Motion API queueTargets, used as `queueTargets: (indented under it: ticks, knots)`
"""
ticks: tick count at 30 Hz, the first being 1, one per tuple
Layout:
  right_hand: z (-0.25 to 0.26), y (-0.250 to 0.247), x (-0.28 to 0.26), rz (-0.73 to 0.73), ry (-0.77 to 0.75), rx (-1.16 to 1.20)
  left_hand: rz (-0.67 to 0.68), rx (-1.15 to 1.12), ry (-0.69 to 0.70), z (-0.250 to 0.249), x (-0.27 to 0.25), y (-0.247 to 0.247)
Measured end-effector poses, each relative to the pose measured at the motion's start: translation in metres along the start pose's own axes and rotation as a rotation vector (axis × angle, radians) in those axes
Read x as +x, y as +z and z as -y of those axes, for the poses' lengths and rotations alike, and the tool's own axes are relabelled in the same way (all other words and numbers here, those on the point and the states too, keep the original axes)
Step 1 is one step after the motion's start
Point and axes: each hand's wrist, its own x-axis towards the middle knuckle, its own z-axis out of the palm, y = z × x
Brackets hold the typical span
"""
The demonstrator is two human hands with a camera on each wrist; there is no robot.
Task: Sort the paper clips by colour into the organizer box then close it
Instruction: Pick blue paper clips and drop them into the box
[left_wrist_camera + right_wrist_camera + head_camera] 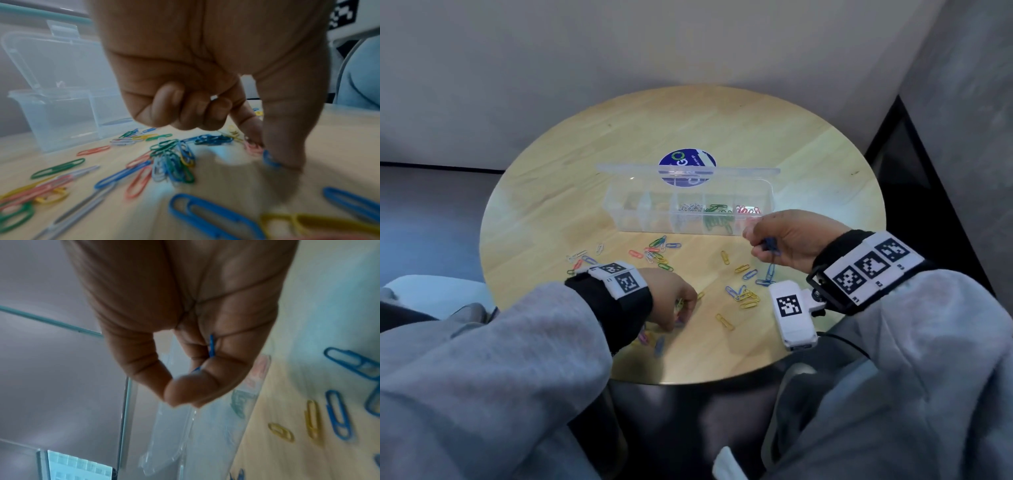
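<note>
1. The right hand (796,241) pinches blue paper clips (770,245) between thumb and curled fingers, raised just off the near right corner of the organizer box (688,214).
2. The box's long axis runs left to right, lid (688,170) tilted open behind. White, green and red clips fill its three right compartments; the left ones look unfilled, so the blue likely travel left and far from this hand.
3. The left hand (671,301) is down on the round table (585,164), thumb and forefinger narrowed onto loose clips (172,159), other fingers curled; whether it has one pinched I cannot tell.
</note>
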Motion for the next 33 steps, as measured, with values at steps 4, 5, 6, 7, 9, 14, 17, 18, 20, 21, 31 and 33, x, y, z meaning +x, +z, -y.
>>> queueTargets:
  ticks: [4,5,6,7,9,14,17,18,20,21,31,33]
  knots:
    - [0.004,-0.012,-0.006,-0.133,-0.02,0.135,-0.008,0.063,-0.007,0.002,0.006,-0.001]
    - [0.004,-0.015,-0.008,-0.168,-0.027,0.2,-0.005,0.067,-0.009,0.004,0.007,0.0]
    - [0.004,-0.019,-0.009,-0.21,-0.032,0.303,-0.002,0.063,-0.009,0.004,0.008,0.0]
    - [0.003,-0.023,-0.011,-0.252,-0.03,0.444,-0.001,0.05,-0.011,0.005,0.009,0.001]
    - [0.0,-0.03,-0.019,-0.308,-0.009,0.698,-0.021,-0.028,-0.036,0.005,0.009,0.0]
    - [-0.013,-0.04,-0.026,-0.366,0.042,0.76,-0.143,-0.651,-0.023,0.013,0.013,-0.017]
    - [-0.019,-0.036,-0.019,-0.371,0.042,0.622,-0.212,-1.142,0.039,0.002,0.015,-0.029]
    - [-0.021,-0.034,-0.017,-0.375,0.029,0.58,-0.224,-1.248,0.029,-0.002,0.017,-0.033]
    - [-0.022,-0.034,-0.012,-0.367,0.011,0.511,-0.216,-1.392,0.012,-0.009,0.019,-0.041]
    - [-0.023,-0.034,-0.009,-0.359,0.011,0.473,-0.198,-1.427,0.001,-0.012,0.019,-0.045]
    - [-0.027,-0.039,0.005,-0.238,0.067,0.104,-0.091,-0.96,-0.16,-0.041,0.037,-0.045]
    - [-0.024,-0.039,0.003,-0.202,0.065,0.048,-0.155,-0.7,-0.097,-0.045,0.043,-0.043]
